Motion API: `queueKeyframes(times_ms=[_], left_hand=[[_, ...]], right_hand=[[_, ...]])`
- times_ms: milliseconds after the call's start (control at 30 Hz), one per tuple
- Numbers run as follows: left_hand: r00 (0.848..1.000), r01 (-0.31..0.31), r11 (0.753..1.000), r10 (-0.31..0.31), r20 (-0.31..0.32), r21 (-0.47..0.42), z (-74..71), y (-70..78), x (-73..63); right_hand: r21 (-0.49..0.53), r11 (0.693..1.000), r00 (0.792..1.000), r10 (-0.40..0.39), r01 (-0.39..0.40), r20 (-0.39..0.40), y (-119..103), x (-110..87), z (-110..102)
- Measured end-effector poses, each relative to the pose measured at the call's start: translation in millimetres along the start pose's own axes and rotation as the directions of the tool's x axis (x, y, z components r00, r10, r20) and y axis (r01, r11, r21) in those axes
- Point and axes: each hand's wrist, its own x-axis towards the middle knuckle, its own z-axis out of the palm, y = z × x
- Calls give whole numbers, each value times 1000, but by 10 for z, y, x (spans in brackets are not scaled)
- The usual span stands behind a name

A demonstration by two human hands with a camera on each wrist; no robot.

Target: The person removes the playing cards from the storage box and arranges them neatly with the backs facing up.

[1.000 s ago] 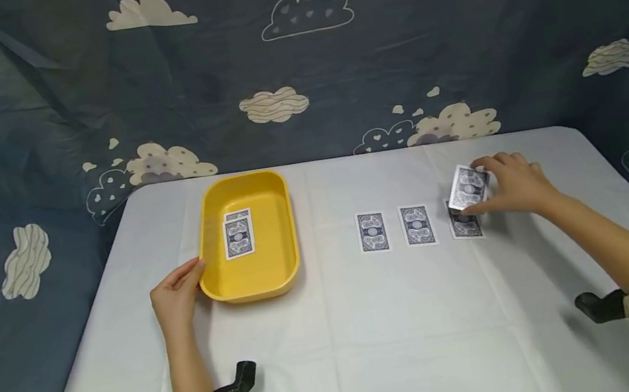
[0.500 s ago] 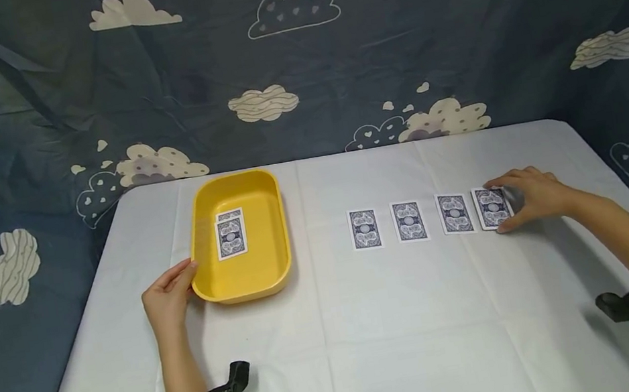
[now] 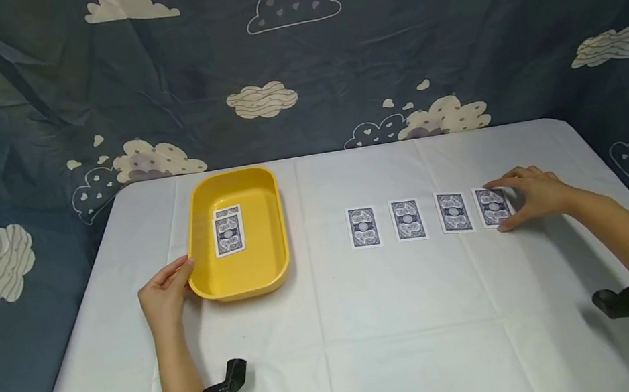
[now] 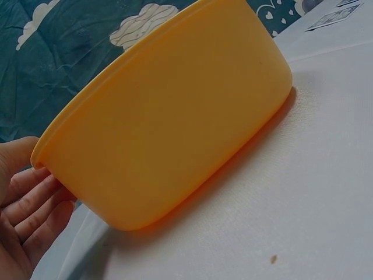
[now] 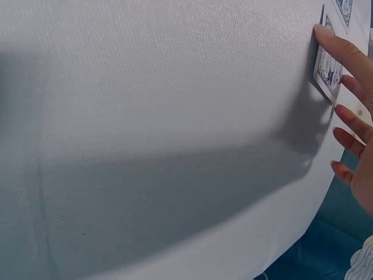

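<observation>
A yellow tray (image 3: 279, 255) stands on the left part of the table, with two overlapping playing cards (image 3: 228, 234) lying face down in it. My left hand (image 3: 166, 299) pinches the tray's near left corner by the rim. Towards the right, three playing cards (image 3: 407, 220) lie face down in a spaced row. At the row's right end is another face-down playing card (image 3: 491, 206), which my right hand (image 3: 536, 192) holds by its edges between thumb and forefinger. In the right wrist view, the other fingers spread loosely beside this card (image 5: 328, 69). It lies at or just above the cloth.
A white cloth (image 3: 406, 318) covers the table. Behind it and at the sides hangs a dark curtain (image 3: 389, 42) printed with clouds. Black wrist cameras (image 3: 226, 382) stick out from both forearms over the cloth.
My right hand has moved right from over the third card and lowered the held card at the row's end. The left hand keeps its hold on the tray.
</observation>
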Motion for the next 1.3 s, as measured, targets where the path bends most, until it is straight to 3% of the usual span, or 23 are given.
queueKeyframes(times_ms=[267, 333, 400, 467, 567, 633, 800, 967, 1133, 1300], left_hand=[[1000, 7, 1000, -7, 3, 6, -7, -41, 31], [1000, 4, 1000, -4, 7, 8, -13, 14, -19], [1000, 22, 1000, -22, 21, 7, -13, 161, -122], [1000, 29, 1000, -29, 11, 10, -9, 164, -109], [999, 44, 999, -44, -11, -3, -1, 96, -46], [999, 24, 1000, -25, -27, -10, 1, -49, 56], [1000, 6, 1000, -6, -9, -9, -6, -37, 31], [1000, -2, 999, 2, 3, -33, -26, -23, 13], [1000, -9, 1000, 10, 20, -22, -34, -11, 15], [1000, -13, 999, 13, 2, -36, -2, -52, 56]], right_hand=[[-6, 1000, 1000, 13, -13, 19, -38, 15, -39], [-5, 1000, 1000, 17, -17, 21, -36, 13, -37], [0, 1000, 1000, 20, -20, 21, -29, 12, -30], [1, 1000, 1000, 19, -19, 20, -21, 17, -23], [3, 1000, 1000, 17, -17, 17, -9, 26, -12], [9, 1000, 1000, 17, -17, 18, 3, 27, -7], [24, 999, 999, 20, -21, 26, 18, 40, -15], [72, 996, 999, 45, -43, -24, -73, 84, -176], [156, 987, 991, 49, -29, -126, -485, 246, -470], [130, 984, 984, -101, 121, -148, -1190, 541, -700]])
